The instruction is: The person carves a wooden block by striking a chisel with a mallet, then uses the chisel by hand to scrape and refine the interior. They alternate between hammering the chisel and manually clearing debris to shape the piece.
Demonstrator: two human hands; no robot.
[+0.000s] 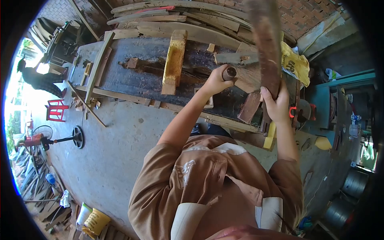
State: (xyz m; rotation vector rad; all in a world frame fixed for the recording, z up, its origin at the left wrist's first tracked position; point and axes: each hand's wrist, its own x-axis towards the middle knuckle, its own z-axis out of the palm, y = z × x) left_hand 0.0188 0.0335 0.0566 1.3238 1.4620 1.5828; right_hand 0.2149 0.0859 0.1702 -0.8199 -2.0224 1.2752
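Observation:
My left hand [219, 81] is closed around a dark round wooden handle [229, 73], whose end faces up. The rest of what the handle belongs to is hard to make out. My right hand [277, 102] grips the lower part of a long dark brown board [269, 52], which stands up toward the camera and blurs at its top. Behind and between my hands lie a brown wood piece [249, 78] and a short reddish-brown block [249, 108] on the dark workbench [148, 52]. A yellowish wooden block [174, 62] lies across the bench to the left of my hands.
Long planks [160, 18] are stacked behind the bench. A yellow sack [295, 64] lies at its right end, near a saw with red parts [303, 111]. At far left are a person [40, 80], a red stool [57, 110] and a fan [43, 132].

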